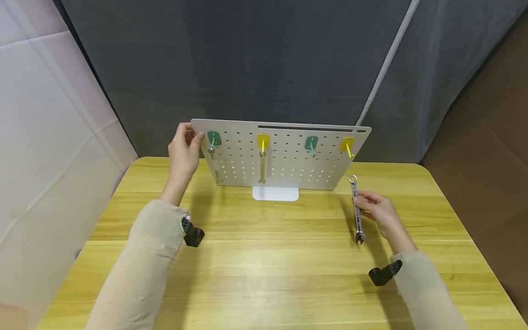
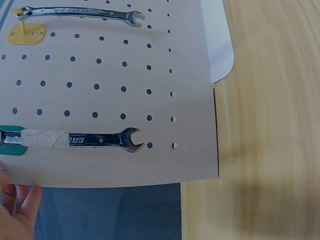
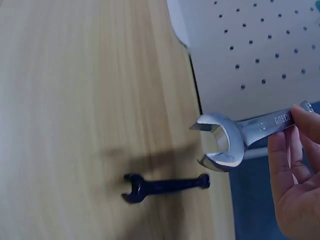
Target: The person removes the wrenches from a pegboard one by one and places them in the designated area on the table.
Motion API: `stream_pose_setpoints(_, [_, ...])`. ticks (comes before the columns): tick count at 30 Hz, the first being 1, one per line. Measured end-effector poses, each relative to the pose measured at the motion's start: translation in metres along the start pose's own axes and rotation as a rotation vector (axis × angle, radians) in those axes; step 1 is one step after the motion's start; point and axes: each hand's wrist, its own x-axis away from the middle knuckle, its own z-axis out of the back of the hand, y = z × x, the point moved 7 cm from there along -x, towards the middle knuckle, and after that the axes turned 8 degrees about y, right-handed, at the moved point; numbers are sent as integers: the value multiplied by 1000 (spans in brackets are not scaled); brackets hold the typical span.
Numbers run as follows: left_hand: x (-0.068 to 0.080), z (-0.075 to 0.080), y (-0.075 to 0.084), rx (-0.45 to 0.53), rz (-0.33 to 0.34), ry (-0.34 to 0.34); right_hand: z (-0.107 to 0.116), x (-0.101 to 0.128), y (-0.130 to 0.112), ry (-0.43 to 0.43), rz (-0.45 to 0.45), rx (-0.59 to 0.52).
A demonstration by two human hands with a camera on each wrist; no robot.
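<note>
A grey pegboard (image 1: 284, 160) stands tilted on the table, and my left hand (image 1: 183, 153) grips its upper left edge, thumb in front. In my right hand (image 1: 379, 213), between thumb and fingers, is a silver combination wrench (image 1: 356, 211), right of the board. Its ring end points away and its open end towards me; the right wrist view shows the open end (image 3: 225, 145) up close. Two wrenches hang on the board: one (image 2: 95, 140) with a pale wrap on the left green hook (image 1: 213, 138), another (image 1: 262, 167) on the left yellow hook (image 1: 263, 141).
Another green hook (image 1: 311, 144) and yellow hook (image 1: 347, 145) on the board's right half carry nothing. A white base plate (image 1: 275, 194) juts out below the board. Beyond the wooden table (image 1: 264, 256) hangs a dark curtain (image 1: 247, 59). A dark wrench-shaped patch (image 3: 165, 187) shows on the tabletop.
</note>
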Motion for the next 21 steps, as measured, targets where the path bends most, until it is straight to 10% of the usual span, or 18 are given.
stream_pose_setpoints(21, [0,0,-1,11,13,-6,25,-15,34,80,-104,185])
